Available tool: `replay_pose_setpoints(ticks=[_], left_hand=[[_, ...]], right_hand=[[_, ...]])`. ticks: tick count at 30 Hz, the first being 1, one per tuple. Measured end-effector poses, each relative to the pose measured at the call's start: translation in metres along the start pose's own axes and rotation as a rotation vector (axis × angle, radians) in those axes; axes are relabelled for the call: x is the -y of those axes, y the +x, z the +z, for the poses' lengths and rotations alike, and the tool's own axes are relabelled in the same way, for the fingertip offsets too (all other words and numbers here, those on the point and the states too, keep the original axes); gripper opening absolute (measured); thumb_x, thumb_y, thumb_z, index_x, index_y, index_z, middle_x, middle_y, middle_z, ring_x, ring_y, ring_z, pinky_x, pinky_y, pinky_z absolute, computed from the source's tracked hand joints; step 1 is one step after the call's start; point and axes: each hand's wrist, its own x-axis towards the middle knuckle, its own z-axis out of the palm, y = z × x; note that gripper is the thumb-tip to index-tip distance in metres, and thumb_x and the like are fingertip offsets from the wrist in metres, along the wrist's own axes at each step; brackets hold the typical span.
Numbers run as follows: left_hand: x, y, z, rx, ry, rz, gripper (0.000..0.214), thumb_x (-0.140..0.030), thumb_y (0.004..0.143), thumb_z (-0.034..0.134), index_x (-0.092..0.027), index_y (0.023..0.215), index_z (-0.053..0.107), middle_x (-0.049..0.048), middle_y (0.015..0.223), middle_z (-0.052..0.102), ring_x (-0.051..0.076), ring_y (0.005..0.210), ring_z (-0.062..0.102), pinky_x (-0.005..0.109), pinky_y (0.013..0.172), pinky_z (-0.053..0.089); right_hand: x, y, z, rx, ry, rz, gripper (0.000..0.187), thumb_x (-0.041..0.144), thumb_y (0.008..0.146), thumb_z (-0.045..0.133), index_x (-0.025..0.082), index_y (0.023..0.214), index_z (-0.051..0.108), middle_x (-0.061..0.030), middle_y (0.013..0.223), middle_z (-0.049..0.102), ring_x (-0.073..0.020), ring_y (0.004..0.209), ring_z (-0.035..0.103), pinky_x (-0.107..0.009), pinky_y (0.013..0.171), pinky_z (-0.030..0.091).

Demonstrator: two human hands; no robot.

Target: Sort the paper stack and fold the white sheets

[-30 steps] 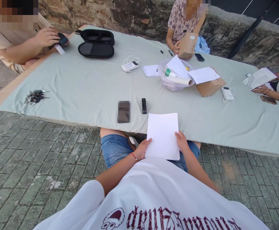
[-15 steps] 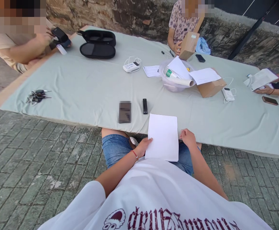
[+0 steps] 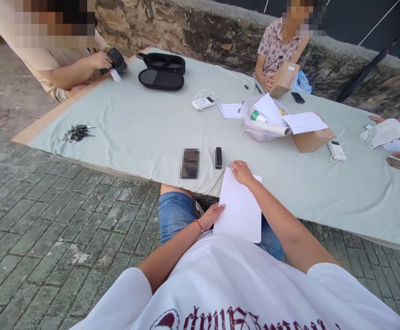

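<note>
A stack of blank white paper [image 3: 239, 211] rests over my lap, its far end on the table edge. My left hand [image 3: 212, 216] grips the stack's left edge, thumb on top and fingers underneath. At the far left corner, my right hand [image 3: 241, 172] has its fingers bent round the paper's edge, the forearm crossing over the right side. Just beyond that corner lies a small black stapler [image 3: 218, 158]. To its left is a dark flat item [image 3: 190, 163], blurred out.
The cloth-covered table [image 3: 145, 137] bears keys [image 3: 78, 133], an open black case [image 3: 162, 71], a white power bank [image 3: 204, 103], a plastic basin [image 3: 260, 133] with papers and a bottle, and a cardboard box [image 3: 312, 140]. Several people sit around it.
My right hand has moved from beside the paper's right edge to its far left corner and taken hold there. My left hand keeps its grip. The whole view has shifted.
</note>
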Motion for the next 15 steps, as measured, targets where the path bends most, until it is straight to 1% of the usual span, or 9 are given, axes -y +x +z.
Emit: replay_pose_setpoints(ticks=[2,5,10,15], left_hand=[[0.001,0.0003,-0.0012,0.003,-0.006,0.019,0.054,-0.054,0.071,0.074,-0.012,0.105,0.068,0.0125,0.095,0.074,0.024,0.085,0.069,0.036,0.081,0.052],[0.0026,0.0008,-0.0031,0.011,-0.033,0.043,0.054,-0.056,0.072,0.072,-0.011,0.104,0.069,0.0131,0.093,0.074,0.024,0.083,0.069,0.035,0.078,0.052],[0.0044,0.0009,-0.0045,0.009,-0.06,0.065,0.055,-0.057,0.074,0.069,-0.012,0.106,0.069,0.0125,0.095,0.074,0.023,0.083,0.069,0.033,0.077,0.052],[0.0032,-0.0001,-0.0038,-0.001,-0.077,0.063,0.056,-0.057,0.074,0.07,-0.012,0.107,0.069,0.0129,0.094,0.074,0.024,0.085,0.069,0.035,0.079,0.052]], right_hand=[[0.0031,0.0059,0.004,0.043,-0.014,-0.004,0.038,0.025,0.097,0.036,0.019,0.124,0.062,-0.0112,0.139,0.05,-0.0291,0.131,0.033,-0.045,0.102,0.037],[0.0043,0.0067,0.0063,0.084,-0.02,-0.033,0.038,0.026,0.098,0.034,0.021,0.119,0.065,-0.0092,0.133,0.054,-0.0284,0.13,0.034,-0.043,0.101,0.037],[0.0069,0.0029,0.0062,0.115,-0.053,-0.013,0.038,0.024,0.098,0.035,0.022,0.123,0.062,-0.0095,0.13,0.054,-0.026,0.115,0.045,-0.04,0.097,0.039],[0.0114,-0.0016,0.007,0.091,-0.129,-0.028,0.04,0.02,0.097,0.034,0.02,0.131,0.056,-0.0119,0.127,0.053,-0.0263,0.111,0.045,-0.038,0.094,0.04]])
